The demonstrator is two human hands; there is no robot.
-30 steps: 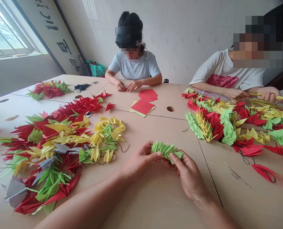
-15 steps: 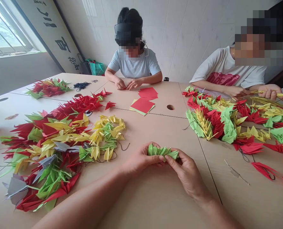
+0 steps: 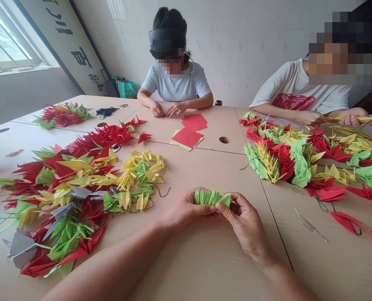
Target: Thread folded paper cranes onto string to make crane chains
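A tight stack of green folded paper cranes (image 3: 207,197) lies between my two hands, just above the near part of the table. My left hand (image 3: 190,211) wraps its left end, thumb along the near side. On the other end, my right hand (image 3: 242,215) pinches the last green piece between thumb and fingers. Fingers behind the stack are partly hidden. To the left spreads a heap of strung paper cranes (image 3: 79,167) in red, yellow, green and grey. A needle (image 3: 311,225) lies on the table right of my right hand.
Across the table (image 3: 186,171), one person (image 3: 177,83) handles a small red piece behind red and green paper squares (image 3: 187,138). At right, another person (image 3: 298,92) holds yellow folded strips (image 3: 358,120) above more crane strings (image 3: 283,159). Dark thread (image 3: 106,112) lies at the back left.
The rightmost green piece has tipped more upright and sits closer to the stack. My right hand's fingers have shifted slightly around it. The left hand keeps its hold.
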